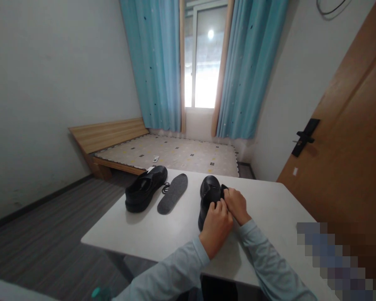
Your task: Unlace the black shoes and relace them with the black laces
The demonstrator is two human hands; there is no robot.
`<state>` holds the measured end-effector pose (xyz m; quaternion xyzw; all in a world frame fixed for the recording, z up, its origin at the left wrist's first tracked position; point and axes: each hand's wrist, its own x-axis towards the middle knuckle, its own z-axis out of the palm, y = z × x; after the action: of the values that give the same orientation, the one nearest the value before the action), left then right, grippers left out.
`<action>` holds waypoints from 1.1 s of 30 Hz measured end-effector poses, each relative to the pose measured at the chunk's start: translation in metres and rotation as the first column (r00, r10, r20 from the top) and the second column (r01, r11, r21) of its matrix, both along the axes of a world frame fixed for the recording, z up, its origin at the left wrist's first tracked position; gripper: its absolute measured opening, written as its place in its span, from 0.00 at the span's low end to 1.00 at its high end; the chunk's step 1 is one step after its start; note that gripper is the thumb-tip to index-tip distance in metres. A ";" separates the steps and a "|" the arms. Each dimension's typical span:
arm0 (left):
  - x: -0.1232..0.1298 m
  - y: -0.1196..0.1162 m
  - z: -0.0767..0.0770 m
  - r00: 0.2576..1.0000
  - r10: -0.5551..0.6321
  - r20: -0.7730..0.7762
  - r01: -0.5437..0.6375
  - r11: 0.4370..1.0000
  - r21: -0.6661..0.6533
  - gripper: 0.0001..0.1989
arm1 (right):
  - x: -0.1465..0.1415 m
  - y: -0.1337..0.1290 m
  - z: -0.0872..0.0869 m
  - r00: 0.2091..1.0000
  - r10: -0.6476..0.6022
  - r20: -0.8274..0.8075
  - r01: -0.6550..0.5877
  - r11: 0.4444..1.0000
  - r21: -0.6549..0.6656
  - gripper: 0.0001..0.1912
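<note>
White table (pixel 269 213): black shoe (pixel 146 190) on its left, handled shoe (pixel 210 190) right of its middle, grey insole (pixel 173 194) between. Right hand (pixel 237 205) pinches black flap (pixel 224 188), left hand (pixel 217 228) at opening, grip can't tell. Likely step: working the flap; calls for steady shoe.

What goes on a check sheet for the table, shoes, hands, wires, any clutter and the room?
Surface: white table, bare patches look smooth
Things: black shoe and grey insole side by side; second black shoe under the hands
Clutter: small white object on the bed
Hands: left hand on the second shoe; right hand beside it at a dark piece, too unclear to name
Cables: dark loop on the wall
Surroundings: blue curtains, window, wooden door
</note>
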<state>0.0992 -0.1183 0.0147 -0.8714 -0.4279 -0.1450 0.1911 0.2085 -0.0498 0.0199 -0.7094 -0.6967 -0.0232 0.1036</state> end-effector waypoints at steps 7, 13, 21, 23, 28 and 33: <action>-0.033 0.017 0.031 0.855 -0.311 0.416 0.382 0.919 -0.098 0.08 | 0.017 0.006 0.008 0.970 -0.220 -0.100 0.215 0.975 -0.060 0.25; -0.097 0.069 0.048 0.865 0.326 0.381 -0.228 0.933 -0.279 0.13 | 0.028 0.007 0.013 0.956 -0.252 -0.153 0.243 0.967 -0.073 0.24; -0.150 0.117 -0.004 0.765 0.643 0.044 -0.545 0.683 -0.486 0.20 | 0.025 0.010 0.014 0.939 -0.289 -0.186 0.280 0.957 -0.072 0.25; -0.148 0.118 -0.013 0.764 0.643 0.055 -0.549 0.692 -0.468 0.21 | 0.026 0.010 0.013 0.940 -0.284 -0.187 0.275 0.959 -0.073 0.25; -0.142 0.120 -0.019 0.765 0.631 0.127 -0.528 0.728 -0.437 0.26 | 0.027 0.011 0.010 0.940 -0.286 -0.185 0.280 0.958 -0.057 0.26; -0.133 0.122 -0.020 0.818 0.496 0.293 -0.281 0.788 -0.548 0.18 | 0.027 0.012 0.011 0.938 -0.306 -0.166 0.302 0.952 -0.046 0.26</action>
<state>-0.0336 0.0040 -0.0050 -0.7279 -0.6550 -0.1750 -0.1022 0.2351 -0.0382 0.0305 -0.8089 -0.5675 0.0290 0.1511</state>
